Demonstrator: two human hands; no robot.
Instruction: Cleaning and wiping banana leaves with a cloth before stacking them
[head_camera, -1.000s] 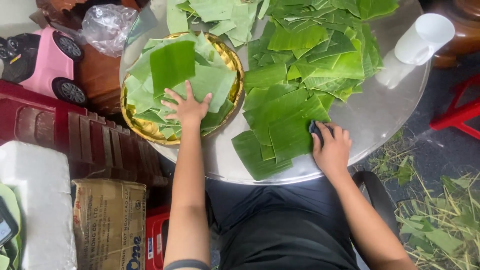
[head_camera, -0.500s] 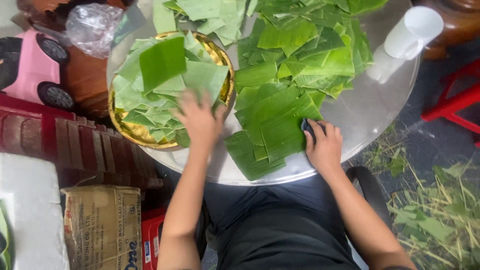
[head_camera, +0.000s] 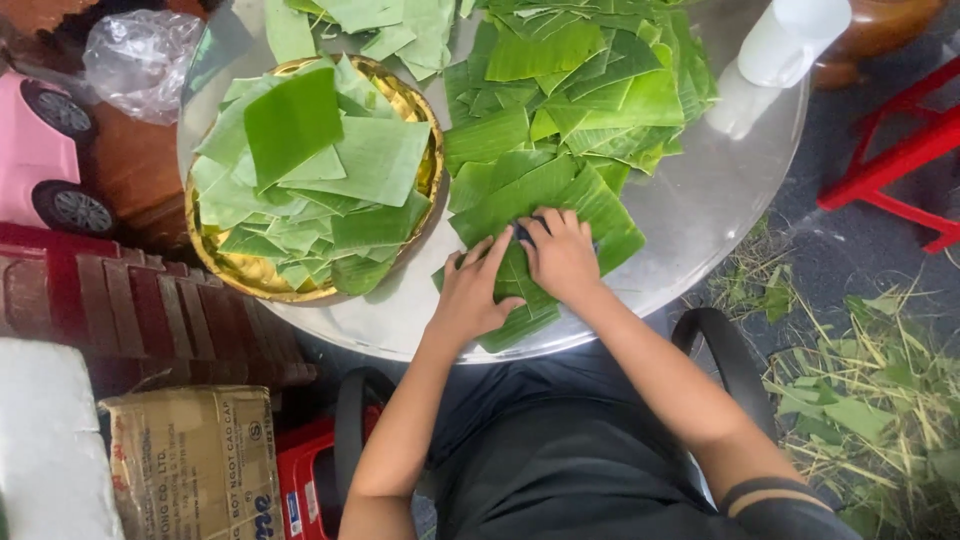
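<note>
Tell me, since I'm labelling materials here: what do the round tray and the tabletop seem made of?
The round tray looks like gold-coloured metal or foil-coated plastic: its crimped rim shines. The tabletop looks like polished metal, perhaps stainless steel: grey, smooth and reflective under the green leaf pieces.

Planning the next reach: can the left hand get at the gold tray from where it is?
Probably yes. The left hand lies flat on the leaf pile, beside the gold tray. Only bare table lies between them, and nothing blocks the tray's near rim.
</note>
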